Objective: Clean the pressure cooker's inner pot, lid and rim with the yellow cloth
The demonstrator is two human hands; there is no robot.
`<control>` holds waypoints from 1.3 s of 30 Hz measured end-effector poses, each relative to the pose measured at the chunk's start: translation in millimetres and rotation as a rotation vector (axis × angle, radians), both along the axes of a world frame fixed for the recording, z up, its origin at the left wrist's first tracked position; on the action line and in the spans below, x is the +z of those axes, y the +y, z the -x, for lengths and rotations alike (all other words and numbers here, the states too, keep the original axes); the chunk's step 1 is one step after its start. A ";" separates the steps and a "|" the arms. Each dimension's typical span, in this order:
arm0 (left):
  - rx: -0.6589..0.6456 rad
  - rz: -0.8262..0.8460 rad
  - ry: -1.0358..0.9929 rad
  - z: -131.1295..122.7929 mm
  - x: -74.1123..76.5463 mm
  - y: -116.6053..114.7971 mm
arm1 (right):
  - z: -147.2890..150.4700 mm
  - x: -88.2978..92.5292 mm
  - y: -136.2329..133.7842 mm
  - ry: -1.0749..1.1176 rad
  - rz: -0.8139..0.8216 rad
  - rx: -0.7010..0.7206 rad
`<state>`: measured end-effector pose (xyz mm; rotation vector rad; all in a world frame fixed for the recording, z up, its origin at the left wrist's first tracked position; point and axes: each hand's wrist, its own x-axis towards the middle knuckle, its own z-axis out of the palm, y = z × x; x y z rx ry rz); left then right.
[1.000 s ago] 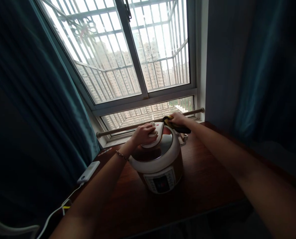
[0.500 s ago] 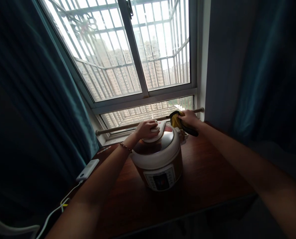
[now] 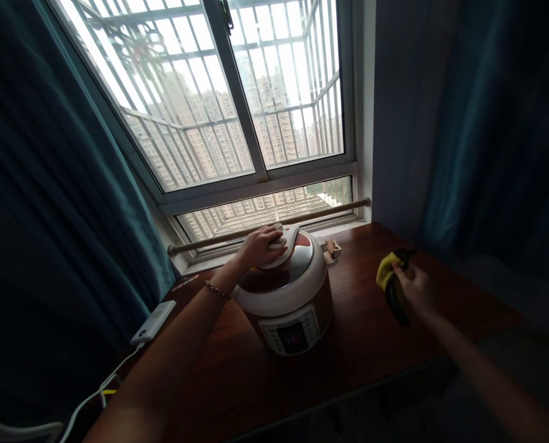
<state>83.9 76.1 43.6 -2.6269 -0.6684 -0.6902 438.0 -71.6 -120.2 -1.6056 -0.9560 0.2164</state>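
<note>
Fingers (image 3: 271, 240) of my left hand (image 3: 258, 247) are gripping the lid handle (image 3: 289, 239) of a heavy-looking pressure cooker (image 3: 290, 304) standing on the surface (image 3: 371, 351); my right hand (image 3: 417, 290) is clutching a soft, limp cloth (image 3: 386, 274) nearby.

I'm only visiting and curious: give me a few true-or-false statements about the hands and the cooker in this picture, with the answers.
1. The left hand grips the handle on top of the cooker. True.
2. The right hand is empty. False: it holds a yellow and black cloth.
3. The cloth touches the cooker. False: it is held well apart, to the cooker's right, over the table.
4. A phone lies on the table to the left of the cooker. True.
5. The cooker's lid is off. False: it sits on the cooker.
</note>
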 end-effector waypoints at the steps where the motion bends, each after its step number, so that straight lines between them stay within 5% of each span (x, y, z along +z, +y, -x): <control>1: 0.011 0.002 -0.006 0.0 -1.1 -0.1 | 4.6 -15.4 -5.9 -0.075 0.122 0.167; 3: 0.031 0.003 -0.014 -0.2 -3.0 0.4 | 17.7 -30.9 -9.9 -0.260 0.340 0.529; 5: 0.044 -0.001 -0.025 -0.5 -4.2 1.2 | 34.8 -21.9 -6.0 -0.447 0.407 0.672; 11: 0.056 0.003 -0.051 -1.5 -6.1 2.2 | 117.3 65.9 1.0 -0.795 -0.164 0.610; 14: 0.060 0.006 -0.071 -2.1 -7.5 2.7 | 165.0 75.0 -0.4 -1.029 -0.332 0.713; 17: 0.060 -0.010 -0.078 -2.6 -8.6 4.1 | 194.8 61.6 9.1 -1.149 -0.395 0.689; 21: 0.058 -0.045 -0.064 -2.9 -7.5 6.6 | 202.7 52.9 23.0 -1.182 -0.429 0.643; 30: 0.072 -0.037 -0.080 -5.4 2.2 15.7 | 202.1 78.1 21.6 -0.989 -0.382 0.714; 39: 0.085 -0.060 -0.064 -9.9 -12.7 19.9 | 198.1 72.2 23.7 -0.747 -0.341 0.806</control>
